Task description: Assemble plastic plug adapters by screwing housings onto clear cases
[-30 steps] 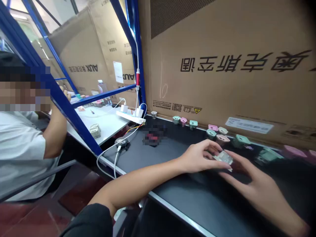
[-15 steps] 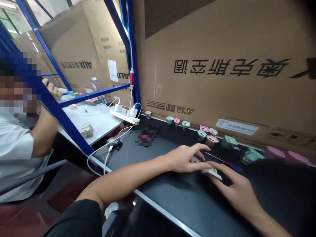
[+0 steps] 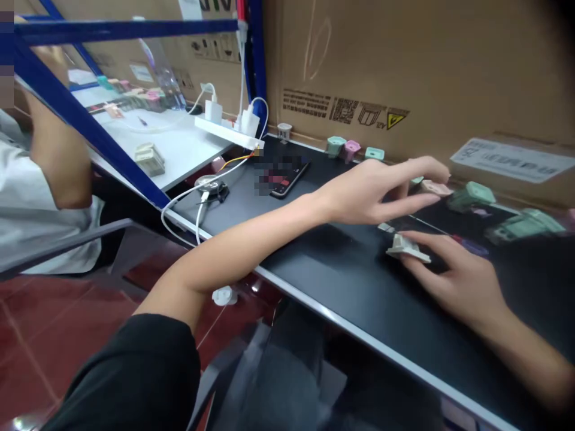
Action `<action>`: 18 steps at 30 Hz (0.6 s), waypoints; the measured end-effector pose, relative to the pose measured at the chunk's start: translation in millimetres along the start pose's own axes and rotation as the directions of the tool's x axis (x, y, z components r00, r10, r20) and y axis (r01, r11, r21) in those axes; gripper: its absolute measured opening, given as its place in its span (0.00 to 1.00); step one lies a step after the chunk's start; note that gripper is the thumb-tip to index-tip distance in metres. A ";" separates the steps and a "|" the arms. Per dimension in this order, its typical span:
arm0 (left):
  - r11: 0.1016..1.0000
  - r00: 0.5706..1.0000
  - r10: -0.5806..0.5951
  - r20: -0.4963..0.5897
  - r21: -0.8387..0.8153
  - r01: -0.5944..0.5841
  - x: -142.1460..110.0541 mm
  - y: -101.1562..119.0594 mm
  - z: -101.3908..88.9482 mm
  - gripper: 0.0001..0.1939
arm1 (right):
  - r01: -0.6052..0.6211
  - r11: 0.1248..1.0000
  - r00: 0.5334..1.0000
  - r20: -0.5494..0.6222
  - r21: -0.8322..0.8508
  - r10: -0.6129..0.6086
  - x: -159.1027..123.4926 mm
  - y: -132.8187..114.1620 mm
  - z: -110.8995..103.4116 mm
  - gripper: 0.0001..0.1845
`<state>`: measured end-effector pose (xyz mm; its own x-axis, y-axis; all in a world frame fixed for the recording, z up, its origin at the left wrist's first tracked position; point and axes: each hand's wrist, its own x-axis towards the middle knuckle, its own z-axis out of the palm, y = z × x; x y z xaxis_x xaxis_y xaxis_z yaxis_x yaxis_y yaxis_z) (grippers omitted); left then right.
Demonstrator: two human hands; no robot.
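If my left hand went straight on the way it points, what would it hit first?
Your left hand would meet the pale pink plastic piece first, right at its fingertips, though whether they touch it is unclear.

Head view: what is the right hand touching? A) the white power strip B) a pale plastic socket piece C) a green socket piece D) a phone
B: the fingers of the right hand rest against the pale plastic socket piece on the black bench.

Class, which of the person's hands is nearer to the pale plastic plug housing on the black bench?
Right. The right hand has its fingertips at the pale plastic plug housing; the left hand is farther off, beyond it, towards the cardboard box.
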<state>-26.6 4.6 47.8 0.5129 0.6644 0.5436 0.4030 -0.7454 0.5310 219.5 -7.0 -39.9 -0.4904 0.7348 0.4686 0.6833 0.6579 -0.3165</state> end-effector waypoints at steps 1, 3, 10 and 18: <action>1.000 1.000 -0.019 0.004 0.025 0.019 -0.5 5.2 -2.4 0.34 | 0.018 1.000 1.000 -0.008 -0.013 -0.018 0.3 -0.9 0.3 0.19; 0.990 0.996 -0.094 0.003 0.108 0.093 -4.7 16.7 -9.4 0.46 | 0.045 0.999 0.999 -0.004 -0.023 -0.045 0.8 -2.1 0.8 0.19; 0.949 0.981 -0.184 -0.066 0.250 0.194 -106.1 51.9 -65.4 0.34 | 0.057 0.996 0.998 -0.015 -0.067 -0.058 0.5 -3.4 3.5 0.19; 0.387 0.178 -0.694 -0.698 -0.153 0.909 -354.6 100.5 -119.6 0.21 | 0.092 0.986 0.996 -0.004 -0.141 -0.094 1.8 -4.4 5.0 0.20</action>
<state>-258.5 -299.5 -13.9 -0.7176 0.6723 0.1818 0.5060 0.3238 0.7995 212.9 -7.8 -41.8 -0.5501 0.6690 0.4999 0.7044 0.6932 -0.1526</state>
